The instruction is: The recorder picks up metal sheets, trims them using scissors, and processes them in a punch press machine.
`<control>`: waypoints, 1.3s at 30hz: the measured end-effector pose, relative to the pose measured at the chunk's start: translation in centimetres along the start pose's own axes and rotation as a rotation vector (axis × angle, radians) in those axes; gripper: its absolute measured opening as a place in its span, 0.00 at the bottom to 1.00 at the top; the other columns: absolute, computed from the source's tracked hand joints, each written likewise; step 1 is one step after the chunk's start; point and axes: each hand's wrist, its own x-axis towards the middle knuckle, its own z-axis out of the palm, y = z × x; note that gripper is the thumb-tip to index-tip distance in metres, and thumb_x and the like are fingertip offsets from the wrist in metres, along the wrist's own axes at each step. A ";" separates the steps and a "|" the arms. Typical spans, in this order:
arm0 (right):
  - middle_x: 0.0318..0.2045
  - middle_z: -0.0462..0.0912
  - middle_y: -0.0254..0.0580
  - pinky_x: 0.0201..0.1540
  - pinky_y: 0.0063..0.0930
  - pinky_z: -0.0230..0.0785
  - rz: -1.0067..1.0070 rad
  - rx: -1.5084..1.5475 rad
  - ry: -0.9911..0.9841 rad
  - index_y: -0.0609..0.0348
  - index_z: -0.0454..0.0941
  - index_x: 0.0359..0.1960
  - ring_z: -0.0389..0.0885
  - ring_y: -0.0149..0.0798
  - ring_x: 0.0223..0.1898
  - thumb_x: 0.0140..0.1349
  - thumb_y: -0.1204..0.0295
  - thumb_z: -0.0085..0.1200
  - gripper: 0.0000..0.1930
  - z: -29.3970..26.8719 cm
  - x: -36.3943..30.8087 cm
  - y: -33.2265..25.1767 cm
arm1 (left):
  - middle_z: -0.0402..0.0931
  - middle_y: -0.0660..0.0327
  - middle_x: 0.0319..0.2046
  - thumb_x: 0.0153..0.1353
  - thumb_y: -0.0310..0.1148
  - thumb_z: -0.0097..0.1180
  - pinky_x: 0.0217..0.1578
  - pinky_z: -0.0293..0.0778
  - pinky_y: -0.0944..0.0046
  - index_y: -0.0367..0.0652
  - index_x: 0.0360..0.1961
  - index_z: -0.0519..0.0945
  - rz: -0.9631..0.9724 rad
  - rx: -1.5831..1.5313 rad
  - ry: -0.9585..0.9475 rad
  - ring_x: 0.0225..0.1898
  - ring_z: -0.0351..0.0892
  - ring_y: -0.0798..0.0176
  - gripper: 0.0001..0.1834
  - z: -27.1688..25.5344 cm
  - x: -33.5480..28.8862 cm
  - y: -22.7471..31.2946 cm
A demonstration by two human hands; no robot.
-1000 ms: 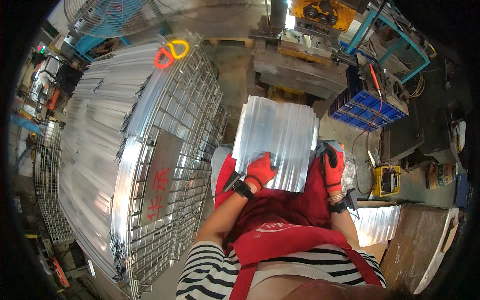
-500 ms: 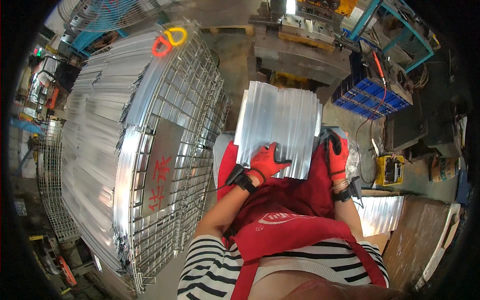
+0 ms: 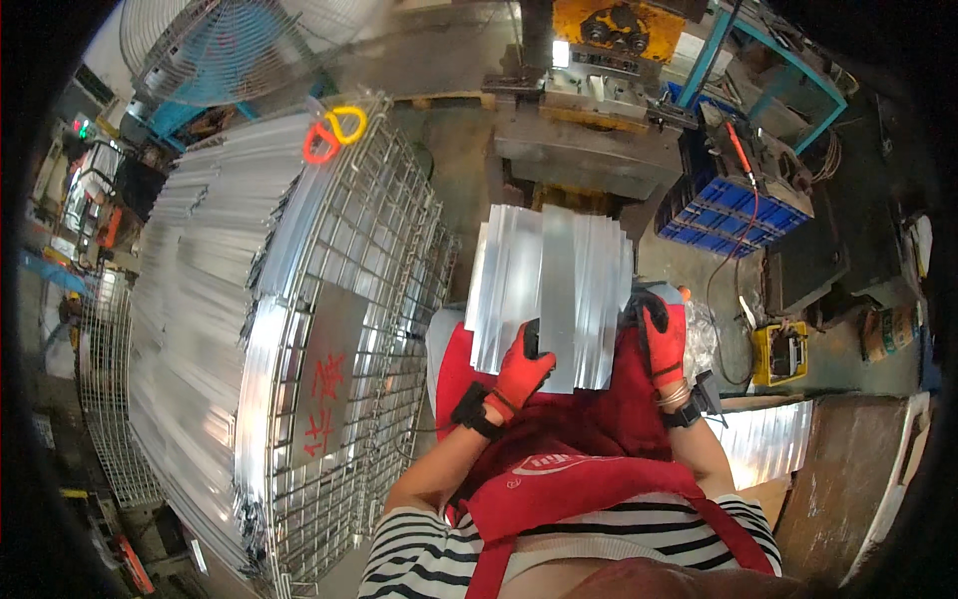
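A stack of silvery metal strips (image 3: pixel 504 290) lies across my lap, over the red apron (image 3: pixel 624 399). One greyer flat strip (image 3: pixel 558 309) rests on top and juts past the stack's near edge. My left hand (image 3: pixel 523 371), in a red glove with a dark palm, is closed at this strip's near left edge, thumb towards it. At the stack's right edge is my right hand (image 3: pixel 663 344), gloved alike, its fingers curled in; whatever they hold is hidden.
To the left stands a wire cage (image 3: pixel 339 389) packed with long metal strips (image 3: pixel 195 329). A machine (image 3: pixel 589 140) stands ahead. On the right are a blue crate (image 3: pixel 733 210), a yellow container (image 3: pixel 780 351) and a brown box (image 3: pixel 838 469) beside more strips (image 3: pixel 768 439).
My left hand has gone from spread fingers on the stack to a closed hold by the greyer strip. This strip now shows on top. The whole view has shifted downward.
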 end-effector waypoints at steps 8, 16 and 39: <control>0.22 0.70 0.23 0.26 0.16 0.58 0.119 0.401 -0.047 0.59 0.74 0.27 0.63 0.20 0.24 0.58 0.68 0.49 0.08 5.5 8.5 -2.3 | 0.70 0.66 0.33 0.46 0.19 0.47 0.29 0.65 0.75 0.38 0.50 0.66 0.064 -0.375 -0.228 0.31 0.68 0.74 0.25 3.3 5.2 5.2; 0.14 0.59 0.19 0.19 0.20 0.49 -0.074 0.356 0.146 0.57 0.67 0.18 0.54 0.19 0.19 0.55 0.66 0.52 0.12 6.6 12.7 -5.8 | 0.71 0.65 0.24 0.59 0.39 0.49 0.24 0.71 0.68 0.42 0.46 0.68 -0.191 -0.522 -0.450 0.20 0.72 0.69 0.17 2.4 8.4 7.2; 0.14 0.60 0.19 0.19 0.22 0.48 0.046 0.249 0.062 0.55 0.65 0.12 0.53 0.20 0.18 0.51 0.67 0.53 0.14 8.8 22.9 -6.7 | 0.69 0.65 0.30 0.59 0.44 0.46 0.09 0.66 0.70 0.47 0.40 0.69 -0.168 -0.637 -0.357 0.17 0.76 0.60 0.14 3.4 14.0 12.3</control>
